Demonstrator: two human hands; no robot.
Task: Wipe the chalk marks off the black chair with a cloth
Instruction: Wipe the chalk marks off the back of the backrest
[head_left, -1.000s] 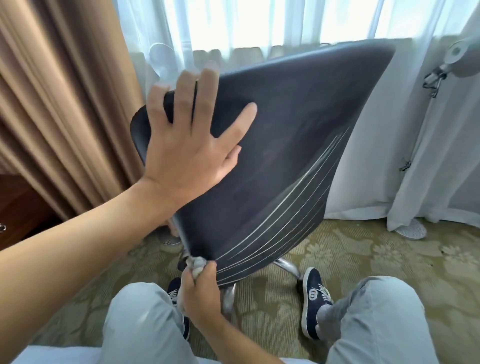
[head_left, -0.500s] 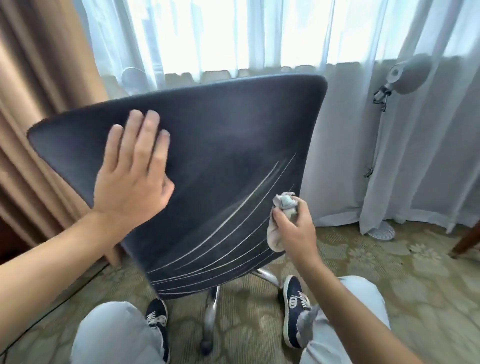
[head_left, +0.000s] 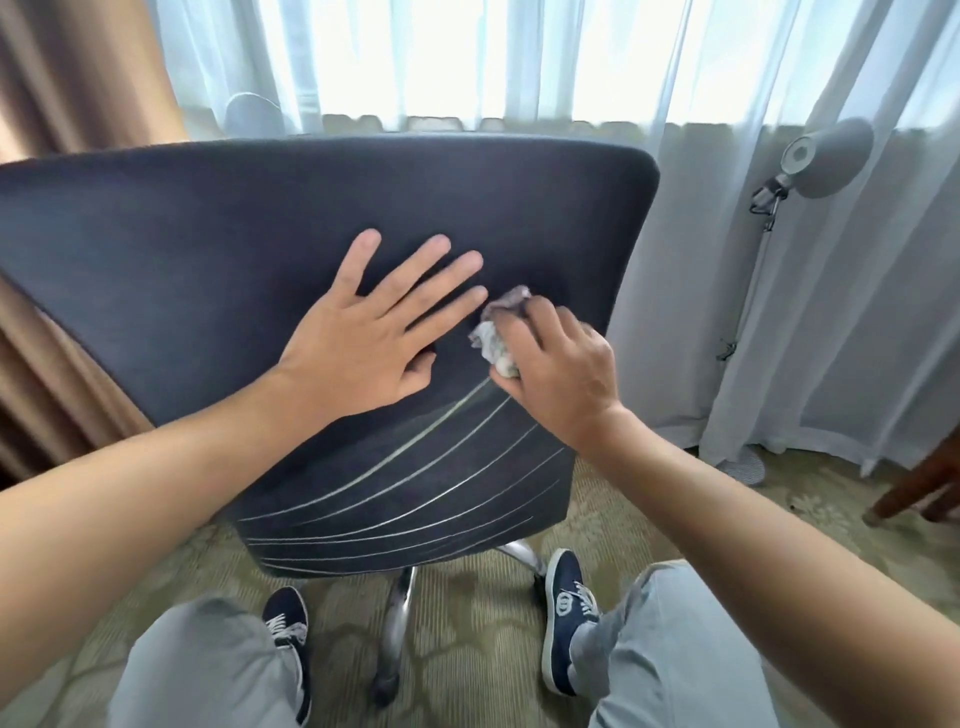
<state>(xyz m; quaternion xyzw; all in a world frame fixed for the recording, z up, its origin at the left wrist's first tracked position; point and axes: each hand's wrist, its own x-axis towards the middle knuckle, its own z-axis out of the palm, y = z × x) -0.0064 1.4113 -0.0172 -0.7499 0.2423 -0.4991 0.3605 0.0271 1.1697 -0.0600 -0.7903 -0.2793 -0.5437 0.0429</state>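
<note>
Your left hand (head_left: 363, 343) lies spread flat on the chair (head_left: 208, 249); your right hand (head_left: 558, 369) grips the crumpled cloth (head_left: 493, 332) above the chalk marks (head_left: 415, 499).

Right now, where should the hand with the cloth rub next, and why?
Probably down and left along the white chalk lines: the right hand presses the crumpled grey cloth at their upper end, while the flat left hand steadies the black fabric chair back.

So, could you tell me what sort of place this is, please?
Probably a hotel room or bedroom: sheer curtains over a bright window, patterned carpet, a floor lamp and a black chair.
</note>
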